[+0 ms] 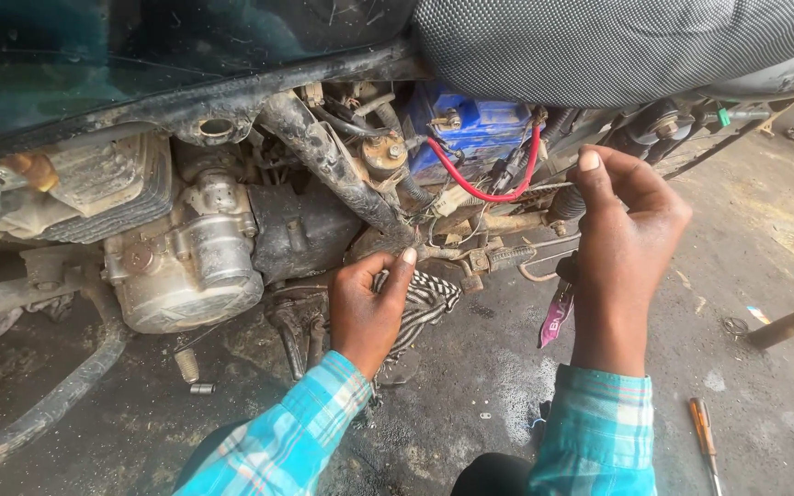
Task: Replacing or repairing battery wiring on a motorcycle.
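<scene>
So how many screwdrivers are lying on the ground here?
1. A screwdriver with an orange handle lies on the concrete at lower right, beside the right sleeve. Others may be hidden under the motorcycle or outside the view.

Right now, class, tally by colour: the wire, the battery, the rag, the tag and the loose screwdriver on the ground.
Red: 1, wire
Blue: 1, battery
Striped black and white: 1, rag
Pink: 1, tag
Orange-handled: 1, screwdriver
Total: 5
</scene>
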